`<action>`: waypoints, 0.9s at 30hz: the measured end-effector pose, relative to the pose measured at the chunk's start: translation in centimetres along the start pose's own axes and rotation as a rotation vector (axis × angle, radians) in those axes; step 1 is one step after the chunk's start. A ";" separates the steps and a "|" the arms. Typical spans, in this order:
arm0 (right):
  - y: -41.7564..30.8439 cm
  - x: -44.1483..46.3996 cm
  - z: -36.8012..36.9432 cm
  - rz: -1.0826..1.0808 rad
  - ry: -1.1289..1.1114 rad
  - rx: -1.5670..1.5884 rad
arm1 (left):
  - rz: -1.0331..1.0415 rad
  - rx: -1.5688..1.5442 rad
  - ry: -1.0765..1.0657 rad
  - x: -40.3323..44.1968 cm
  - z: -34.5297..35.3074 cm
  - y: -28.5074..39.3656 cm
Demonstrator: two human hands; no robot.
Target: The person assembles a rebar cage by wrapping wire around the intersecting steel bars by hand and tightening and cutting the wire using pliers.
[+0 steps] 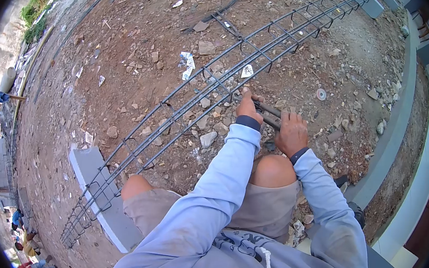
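A long cage of steel reinforcing bars (176,114) runs diagonally across the view, its bars joined by square stirrups. Beside its nearer edge, my left hand (248,109) is closed around the front part of a dark two-handled metal tool, apparently pincers (271,123). The tool's jaws are mostly hidden by that hand, so I cannot tell what they grip. My right hand (292,133) is wrapped over the far ends of the two handles, which stand slightly apart.
A grey block (83,165) supports the cage's lower left end, and another block (371,6) its upper right. Stones, paper scraps and a small disc (321,94) litter the dirt. Loose rods (232,4) lie beyond. A concrete kerb (399,115) runs along the right. People (28,245) appear at lower left.
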State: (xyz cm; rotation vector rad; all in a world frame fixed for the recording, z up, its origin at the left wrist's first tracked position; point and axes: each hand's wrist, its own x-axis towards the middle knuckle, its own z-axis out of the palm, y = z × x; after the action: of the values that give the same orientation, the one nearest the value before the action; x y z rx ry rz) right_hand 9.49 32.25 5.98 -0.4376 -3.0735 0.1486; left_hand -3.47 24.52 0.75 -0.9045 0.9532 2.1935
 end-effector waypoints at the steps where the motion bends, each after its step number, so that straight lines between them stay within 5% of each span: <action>1: 0.2 0.3 0.4 0.004 -0.030 0.004 | -0.013 0.044 -0.024 -0.1 -0.4 0.2; 4: 1.6 2.2 0.0 0.352 -0.819 0.790 | 0.015 0.102 -0.124 0.5 -2.2 1.0; 5: 2.7 2.0 1.1 0.455 -0.958 1.230 | 0.020 0.046 -0.171 -0.1 -2.5 1.3; 8: 2.9 1.2 3.0 0.535 -1.051 1.542 | -0.003 0.008 -0.230 0.2 -3.2 1.3; 11: 2.7 1.5 4.4 0.475 -0.944 1.008 | 0.040 0.107 -0.190 0.1 -3.2 1.4; 15: -1.2 -0.4 1.1 0.076 -0.172 0.302 | 0.033 0.217 0.029 0.3 -1.6 1.3; 19: -2.0 -0.1 0.5 0.003 0.188 -0.102 | -0.050 0.139 -0.025 0.8 -1.0 1.3; 22: -0.3 0.3 3.8 0.025 -0.064 0.036 | -0.035 0.095 -0.128 -0.2 -1.7 2.0; 25: 1.8 2.7 2.5 0.364 -1.050 1.102 | -0.044 0.200 -0.160 -0.9 -3.7 2.3; 27: 1.5 2.4 2.6 0.441 -1.134 1.223 | -0.028 0.172 -0.263 -0.3 -4.6 2.0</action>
State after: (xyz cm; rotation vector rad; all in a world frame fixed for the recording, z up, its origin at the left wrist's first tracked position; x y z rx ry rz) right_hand 7.45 34.09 3.33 -1.1021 -2.6323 2.8034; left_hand -3.12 19.72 -0.59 -0.5318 0.9749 2.1045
